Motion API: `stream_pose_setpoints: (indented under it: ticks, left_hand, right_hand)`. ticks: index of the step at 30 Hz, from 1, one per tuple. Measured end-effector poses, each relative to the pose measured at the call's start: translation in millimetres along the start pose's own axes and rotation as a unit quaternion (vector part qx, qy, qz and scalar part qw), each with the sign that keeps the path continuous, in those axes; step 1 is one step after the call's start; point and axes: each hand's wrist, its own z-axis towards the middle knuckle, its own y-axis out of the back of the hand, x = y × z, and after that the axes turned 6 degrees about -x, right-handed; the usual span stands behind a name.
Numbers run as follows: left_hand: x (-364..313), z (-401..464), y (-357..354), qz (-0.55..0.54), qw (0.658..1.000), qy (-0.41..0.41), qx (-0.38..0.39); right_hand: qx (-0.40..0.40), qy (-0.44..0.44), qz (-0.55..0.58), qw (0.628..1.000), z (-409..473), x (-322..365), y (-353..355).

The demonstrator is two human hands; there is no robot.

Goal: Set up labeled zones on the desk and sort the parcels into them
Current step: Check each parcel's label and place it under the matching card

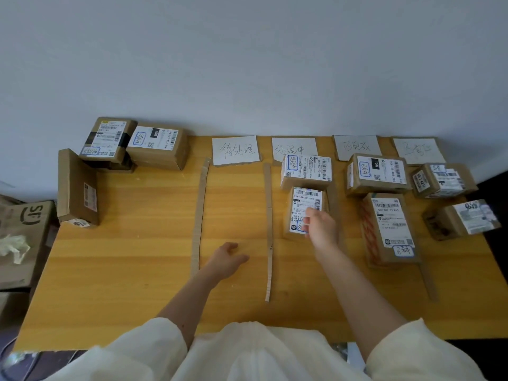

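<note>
Two hands reaching over a yellow desk [123, 270] full of parcels.

Right hand [320, 228] resting on top of a small parcel [305, 209], fingers loosely bent on its white label, not clearly pinching. Left hand [226, 257] lying spread and empty on bare wood between two cardboard strips [199, 215] [269, 229]. Four paper signs [235, 150] [294, 148] [356, 146] [417, 149] lying along the back edge. Touched parcel sitting under the second sign, just in front of another parcel [306, 170]. More parcels waiting at far left [156, 145] and sitting in the zones at right [387, 226].
</note>
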Motion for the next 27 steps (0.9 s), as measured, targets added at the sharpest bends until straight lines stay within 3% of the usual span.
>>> stream_pose_setpoints:
  ticks: [4,9,19,27]
  left_hand:
    - [5,-3,6,-0.038,0.999,-0.007,-0.005]
    - [14,-7,30,-0.092,0.993,-0.014,-0.072]
    - [45,10,133,-0.175,0.966,0.007,-0.192]
    - [66,57,196,-0.159,0.961,0.034,-0.223]
  right_hand:
    - [0.17,0.011,-0.075,0.983,-32,0,-23]
    - [0.261,0.014,-0.144,0.954,-64,2,-65]
    - [0.314,0.105,-0.231,0.915,-80,65,-170]
    - [0.269,0.211,-0.35,0.872,-47,122,-261]
